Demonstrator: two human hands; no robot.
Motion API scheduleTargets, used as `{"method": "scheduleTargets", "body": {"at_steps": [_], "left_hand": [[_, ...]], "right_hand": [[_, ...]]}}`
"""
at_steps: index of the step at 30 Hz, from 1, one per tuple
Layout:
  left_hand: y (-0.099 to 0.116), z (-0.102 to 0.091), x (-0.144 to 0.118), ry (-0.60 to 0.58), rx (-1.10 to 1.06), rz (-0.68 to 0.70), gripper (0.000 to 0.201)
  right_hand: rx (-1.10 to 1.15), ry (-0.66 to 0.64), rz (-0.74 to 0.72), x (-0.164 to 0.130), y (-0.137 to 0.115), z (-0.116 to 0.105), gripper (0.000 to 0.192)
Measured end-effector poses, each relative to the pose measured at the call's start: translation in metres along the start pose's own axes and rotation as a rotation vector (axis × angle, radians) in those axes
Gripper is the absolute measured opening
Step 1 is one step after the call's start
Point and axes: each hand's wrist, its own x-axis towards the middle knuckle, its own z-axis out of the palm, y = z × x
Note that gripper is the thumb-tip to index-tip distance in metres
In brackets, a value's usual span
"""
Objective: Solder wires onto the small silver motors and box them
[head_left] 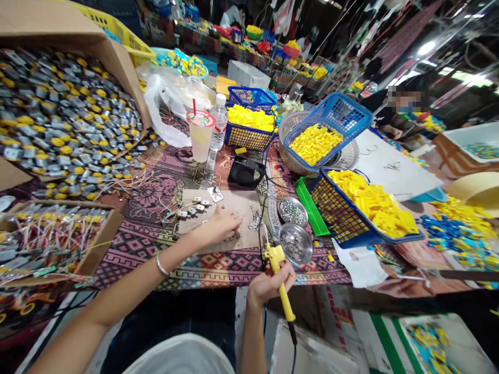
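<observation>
The soldering iron, yellow-handled, stood nearest, gripped in the closed right hand at the table's near edge, tip up beside two metal dishes. Just beyond, the left hand lay curled on a cardboard sheet, fingers pressing small parts I could not make out. Farther off stood a drink cup, a bottle and blue baskets of yellow pieces.

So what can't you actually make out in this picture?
- Head view: whatever the left hand touches on the cardboard sheet; the fingers cover it.
- The soldering iron tip: too thin and blurred against the cloth.
- The contents of the two metal dishes: too small to identify.
- The cardboard box at left: cut off by the frame edge.
</observation>
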Motion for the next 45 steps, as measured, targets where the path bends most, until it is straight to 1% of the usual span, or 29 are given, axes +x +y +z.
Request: {"method": "scheduleTargets", "body": {"at_steps": [3,6,8,10,13,16,18,21,23,25,28,30,32,36,39,41,43,45], "left_hand": [[0.0,-0.006,-0.012,0.05,-0.156,-0.078,0.01],[-0.002,-0.01,-0.025,0.122,-0.281,-0.204,0.013],[-0.004,-0.008,-0.032,0.152,-0.335,-0.274,0.014],[-0.003,-0.002,-0.038,0.198,-0.363,-0.343,0.016],[0.005,0.011,-0.043,0.273,-0.346,-0.419,0.017],[0.017,0.021,-0.043,0.302,-0.269,-0.46,0.019],[0.024,0.024,-0.041,0.314,-0.187,-0.502,0.023],[0.028,0.021,-0.043,0.326,-0.111,-0.542,0.026],[0.027,0.015,-0.051,0.342,-0.106,-0.532,0.025],[0.023,0.008,-0.063,0.331,-0.117,-0.461,0.024],[0.018,0.002,-0.082,0.23,-0.111,-0.302,0.024],[0.016,0.002,-0.087,0.181,-0.103,-0.255,0.025],[0.014,0.004,-0.08,0.173,-0.123,-0.284,0.024],[0.01,0.001,-0.047,0.179,-0.143,-0.378,0.021],[0.008,-0.007,-0.033,0.078,-0.123,-0.361,0.022],[0.008,-0.011,-0.035,0.046,-0.098,-0.349,0.029],[0.008,-0.012,-0.045,0.088,-0.049,-0.327,0.034],[0.01,-0.01,-0.055,0.128,0.004,-0.301,0.033]], "right_hand": [[-0.03,-0.023,-0.07,0.0,-0.002,0.002,0.027],[-0.06,-0.023,-0.052,-0.001,-0.003,0.003,0.031],[-0.058,-0.008,-0.035,-0.001,-0.003,0.003,0.031],[-0.076,-0.012,-0.027,-0.002,-0.003,0.004,0.031],[-0.09,-0.022,-0.036,-0.003,-0.004,0.004,0.029],[-0.041,-0.019,-0.035,-0.004,-0.006,0.003,0.024],[0.001,-0.013,-0.03,-0.004,-0.007,0.003,0.022],[0.022,-0.005,-0.042,-0.004,-0.006,0.003,0.02],[0.022,-0.003,-0.052,-0.003,-0.005,0.003,0.02],[0.011,0.0,-0.056,-0.003,-0.004,0.002,0.02],[-0.018,0.005,-0.049,-0.003,-0.002,0.001,0.021],[-0.047,0.006,-0.052,-0.004,-0.003,0.001,0.022],[-0.074,0.003,-0.061,-0.004,-0.004,0.002,0.024],[-0.081,0.012,-0.063,-0.005,-0.006,0.003,0.026],[-0.032,0.025,-0.055,-0.005,-0.007,0.004,0.023],[0.005,0.031,-0.043,-0.005,-0.006,0.004,0.021],[0.014,0.031,-0.041,-0.004,-0.005,0.004,0.02],[0.019,0.025,-0.047,-0.004,-0.004,0.003,0.018]]}}
